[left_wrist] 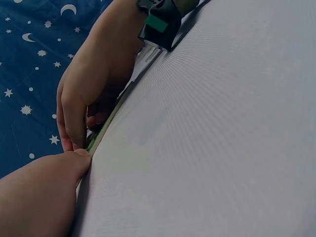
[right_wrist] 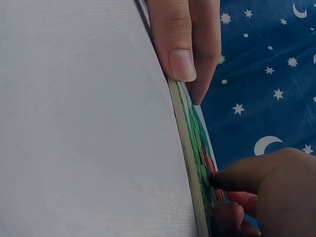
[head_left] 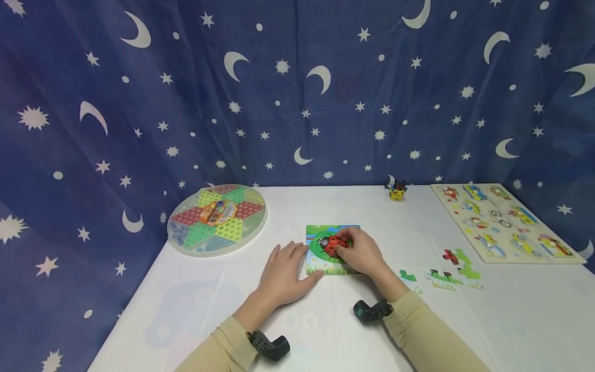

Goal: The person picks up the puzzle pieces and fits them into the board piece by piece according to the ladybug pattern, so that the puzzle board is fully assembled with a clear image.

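A ladybug jigsaw puzzle (head_left: 313,266) lies flat in front of me, green and blue with flowers along its near edge. My left hand (head_left: 284,274) rests at its near left corner, thumb (right_wrist: 182,66) on the front edge and fairly straight fingers by the left edge. Reaching in from the right, my right hand (head_left: 363,252) pinches a puzzle piece at the ladybug's (head_left: 330,246) red body with thumb and forefinger. In the right wrist view those fingertips meet red and green pieces (right_wrist: 204,165) slightly raised above the board; the fingers partly hide the held piece.
Several loose puzzle pieces (head_left: 448,279) lie right of my right forearm. A wooden picture board (head_left: 483,240) stands farther right, a round Chinese checkers board (head_left: 190,249) at the left. A small yellow and black figure (head_left: 397,190) is at the table's back edge, before the blue curtain (head_left: 279,139).
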Available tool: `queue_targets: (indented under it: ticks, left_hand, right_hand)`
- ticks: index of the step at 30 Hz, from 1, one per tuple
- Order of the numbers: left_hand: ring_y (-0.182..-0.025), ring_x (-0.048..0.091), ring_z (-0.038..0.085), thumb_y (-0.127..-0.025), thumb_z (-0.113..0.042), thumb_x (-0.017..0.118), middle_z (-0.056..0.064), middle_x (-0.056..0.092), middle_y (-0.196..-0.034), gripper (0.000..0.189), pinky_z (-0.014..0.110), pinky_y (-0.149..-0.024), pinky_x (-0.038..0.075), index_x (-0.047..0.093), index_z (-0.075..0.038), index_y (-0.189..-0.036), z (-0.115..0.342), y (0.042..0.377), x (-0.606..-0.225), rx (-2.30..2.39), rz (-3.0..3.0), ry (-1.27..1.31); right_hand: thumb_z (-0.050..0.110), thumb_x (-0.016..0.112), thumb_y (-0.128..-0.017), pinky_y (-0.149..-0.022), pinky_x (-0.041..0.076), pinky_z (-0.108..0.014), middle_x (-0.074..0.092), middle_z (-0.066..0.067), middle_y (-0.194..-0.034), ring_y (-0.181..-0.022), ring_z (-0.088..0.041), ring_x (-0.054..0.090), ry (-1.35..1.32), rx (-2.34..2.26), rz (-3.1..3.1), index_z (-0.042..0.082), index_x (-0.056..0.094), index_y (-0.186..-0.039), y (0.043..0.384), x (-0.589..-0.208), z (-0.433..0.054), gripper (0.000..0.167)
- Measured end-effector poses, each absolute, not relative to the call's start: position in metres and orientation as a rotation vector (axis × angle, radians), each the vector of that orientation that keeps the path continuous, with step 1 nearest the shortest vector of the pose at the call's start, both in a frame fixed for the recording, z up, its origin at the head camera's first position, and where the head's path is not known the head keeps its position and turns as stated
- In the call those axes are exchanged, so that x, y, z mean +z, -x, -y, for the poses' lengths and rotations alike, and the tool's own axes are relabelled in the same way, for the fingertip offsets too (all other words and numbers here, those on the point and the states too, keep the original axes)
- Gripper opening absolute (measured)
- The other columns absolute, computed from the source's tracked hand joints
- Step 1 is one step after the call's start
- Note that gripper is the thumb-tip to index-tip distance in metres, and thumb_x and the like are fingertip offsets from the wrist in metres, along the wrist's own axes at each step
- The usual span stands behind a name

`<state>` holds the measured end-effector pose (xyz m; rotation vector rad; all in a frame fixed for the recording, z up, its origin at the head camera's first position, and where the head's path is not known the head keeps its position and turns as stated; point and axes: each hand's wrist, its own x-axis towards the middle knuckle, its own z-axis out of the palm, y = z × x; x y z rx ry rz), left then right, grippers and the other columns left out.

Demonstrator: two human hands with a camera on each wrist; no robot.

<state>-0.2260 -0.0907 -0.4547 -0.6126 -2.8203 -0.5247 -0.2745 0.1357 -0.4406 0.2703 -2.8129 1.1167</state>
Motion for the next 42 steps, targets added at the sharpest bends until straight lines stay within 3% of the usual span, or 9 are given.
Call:
queue_targets:
  ticks: [5,14,26,29,36,42]
  left_hand:
    - [-0.143,0.043,0.031,-0.095,-0.064,0.058,0.010,0.055,-0.147,0.075,0.055,-0.122,0.023,0.055,-0.010,-0.147,0.092,0.227,-0.453,-0.537,2.816,0.617]
    - [-0.143,0.043,0.030,-0.094,-0.065,0.058,0.009,0.055,-0.146,0.075,0.054,-0.122,0.022,0.055,-0.011,-0.146,0.095,0.226,-0.457,-0.546,2.819,0.597]
    - [-0.143,0.043,0.030,-0.094,-0.065,0.058,0.010,0.055,-0.147,0.075,0.054,-0.122,0.022,0.056,-0.011,-0.146,0.093,0.225,-0.458,-0.571,2.818,0.593]
    - [-0.144,0.042,0.030,-0.094,-0.065,0.058,0.010,0.054,-0.148,0.075,0.054,-0.123,0.020,0.055,-0.011,-0.147,0.092,0.226,-0.457,-0.575,2.820,0.590]
    - [-0.144,0.041,0.030,-0.094,-0.065,0.058,0.009,0.054,-0.149,0.076,0.052,-0.123,0.020,0.055,-0.011,-0.147,0.090,0.230,-0.455,-0.574,2.816,0.582]
    - [-0.144,0.042,0.029,-0.094,-0.065,0.058,0.009,0.054,-0.149,0.076,0.053,-0.123,0.020,0.055,-0.011,-0.146,0.090,0.229,-0.457,-0.569,2.829,0.595]
  right_hand:
    - [0.016,0.076,-0.090,-0.094,0.050,-0.051,0.066,-0.010,-0.108,-0.103,-0.030,0.061,-0.242,1.130,2.818,0.004,0.068,-0.117,0.276,-0.436,-0.133,0.030]
    - [0.017,0.076,-0.090,-0.097,0.049,-0.051,0.065,-0.012,-0.111,-0.108,-0.031,0.059,-0.217,1.108,2.834,0.004,0.067,-0.121,0.277,-0.436,-0.128,0.035]
    - [0.024,0.074,-0.095,-0.093,0.051,-0.050,0.067,-0.011,-0.108,-0.103,-0.030,0.062,-0.201,1.127,2.839,0.004,0.069,-0.116,0.277,-0.438,-0.131,0.029]
    - [0.030,0.069,-0.100,-0.089,0.054,-0.046,0.066,-0.013,-0.112,-0.101,-0.028,0.062,-0.206,1.206,2.829,0.003,0.067,-0.121,0.277,-0.434,-0.135,0.035]
    - [0.036,0.063,-0.102,-0.063,0.058,-0.033,0.062,-0.014,-0.123,-0.089,-0.024,0.063,-0.098,1.446,2.781,0.007,0.064,-0.123,0.269,-0.417,-0.154,0.036]
    - [0.037,0.062,-0.103,-0.064,0.054,-0.034,0.064,-0.012,-0.123,-0.084,-0.024,0.062,-0.072,1.316,2.836,0.010,0.065,-0.120,0.264,-0.412,-0.176,0.032]
